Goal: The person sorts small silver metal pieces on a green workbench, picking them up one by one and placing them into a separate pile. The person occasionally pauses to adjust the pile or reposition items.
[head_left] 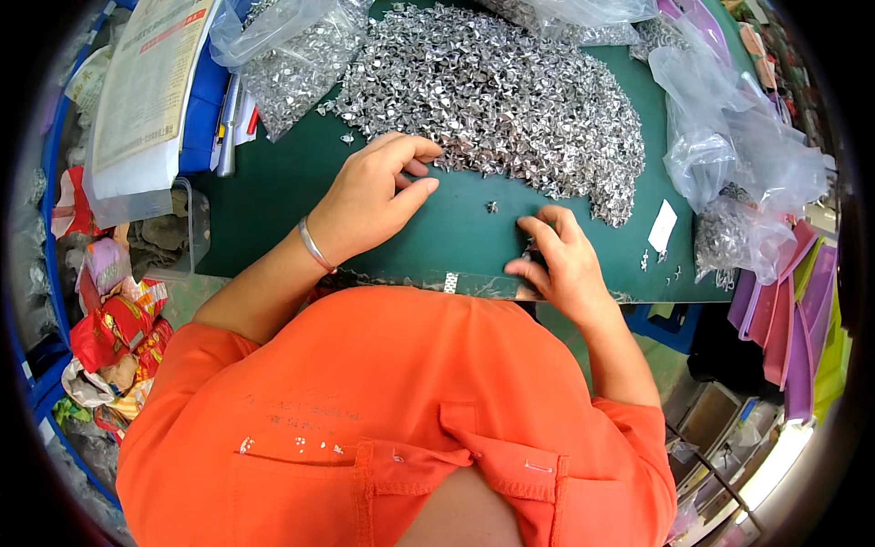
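My left hand (369, 196) pinches at edge of big heap of small shiny metal bits (497, 100), 12 o'clock; right hand (561, 260) on dark green mat (273, 187) w/ few bits.

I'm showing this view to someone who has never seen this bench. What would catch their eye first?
First, the big heap of small shiny silver metal pieces spread over the dark green table at the top centre. Next, the bright orange shirt filling the lower half. Between them, the left hand rests at the heap's near edge and the right hand at the table's front edge; clear plastic bags lie crumpled to the right.
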Demonstrator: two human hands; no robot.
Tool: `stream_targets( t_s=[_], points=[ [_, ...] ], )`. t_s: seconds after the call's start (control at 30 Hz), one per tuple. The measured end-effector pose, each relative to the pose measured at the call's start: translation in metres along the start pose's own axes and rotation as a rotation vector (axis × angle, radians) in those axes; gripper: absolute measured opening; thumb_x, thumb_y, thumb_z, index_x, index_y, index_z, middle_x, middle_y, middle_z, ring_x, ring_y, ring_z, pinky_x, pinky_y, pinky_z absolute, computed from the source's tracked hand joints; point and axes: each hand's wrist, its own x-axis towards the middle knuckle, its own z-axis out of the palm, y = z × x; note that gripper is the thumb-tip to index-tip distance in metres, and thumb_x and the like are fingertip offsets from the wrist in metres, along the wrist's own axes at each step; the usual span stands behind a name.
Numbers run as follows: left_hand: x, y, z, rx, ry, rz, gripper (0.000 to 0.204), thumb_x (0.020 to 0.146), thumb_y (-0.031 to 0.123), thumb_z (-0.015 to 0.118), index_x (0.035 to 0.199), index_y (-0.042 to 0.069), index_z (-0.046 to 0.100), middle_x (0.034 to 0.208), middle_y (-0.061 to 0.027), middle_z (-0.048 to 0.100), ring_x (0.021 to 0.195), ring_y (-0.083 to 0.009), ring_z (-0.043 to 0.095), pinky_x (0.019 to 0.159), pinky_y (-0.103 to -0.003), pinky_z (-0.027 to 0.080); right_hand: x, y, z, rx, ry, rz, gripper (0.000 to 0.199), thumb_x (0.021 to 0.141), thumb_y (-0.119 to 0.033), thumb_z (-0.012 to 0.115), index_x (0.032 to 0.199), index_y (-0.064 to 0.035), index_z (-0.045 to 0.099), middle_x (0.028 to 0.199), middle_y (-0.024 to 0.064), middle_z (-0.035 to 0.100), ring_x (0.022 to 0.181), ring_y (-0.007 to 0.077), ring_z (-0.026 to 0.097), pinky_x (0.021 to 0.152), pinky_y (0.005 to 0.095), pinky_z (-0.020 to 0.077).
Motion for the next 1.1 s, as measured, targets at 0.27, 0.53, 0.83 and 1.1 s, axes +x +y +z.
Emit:
stream_targets(
  t_s=[0.27,0.53,0.83,1.1],
  points=[
    [0.011,0.003,0.049,0.196,-0.180,0.429,0.030,0.082,0.001,0.072,0.111,0.002,0.063,0.101,-0.0133,0.057,0.087,-0.0304,0.063,0.075,-0.038,0.054,-0.002,0.000,-0.002,0.155,0.063,0.171,0.022,0.084,-0.002,0.073,0.103,-0.0022,0.062,0.104,0.0142,0.057,0.084,0.0353,0.063,0.070,0.0421,0.0537],
    [0.018,-0.001,0.055,0.142,-0.253,0.356,0.011,0.083,0.000,0.071,0.091,0.001,0.063,0.089,-0.0106,0.059,0.076,-0.0263,0.066,0.067,-0.035,0.055,-0.006,0.001,0.001,0.117,0.117,0.241,0.021,0.084,-0.001,0.072,0.102,-0.0004,0.062,0.096,0.0159,0.059,0.076,0.0379,0.063,0.068,0.0416,0.0538],
    [0.012,0.022,0.051,-0.155,-0.106,0.262,0.014,0.084,0.001,0.074,0.097,0.001,0.068,0.098,-0.0067,0.065,0.079,-0.0128,0.067,0.068,-0.025,0.056,0.027,0.001,0.000,1.341,-0.148,0.604,0.018,0.095,-0.002,0.064,0.111,0.0023,0.059,0.100,0.0085,0.067,0.080,0.0135,0.069,0.065,0.0275,0.0590],
    [0.014,0.015,0.047,-0.167,-0.006,0.320,0.014,0.086,-0.002,0.072,0.099,0.001,0.068,0.103,-0.0111,0.067,0.086,-0.0218,0.067,0.072,-0.030,0.055,0.023,0.000,-0.003,2.044,-0.023,0.550,0.013,0.095,-0.008,0.067,0.106,-0.0045,0.061,0.096,0.0081,0.060,0.076,0.0145,0.056,0.060,0.0238,0.0451]
  ],
)
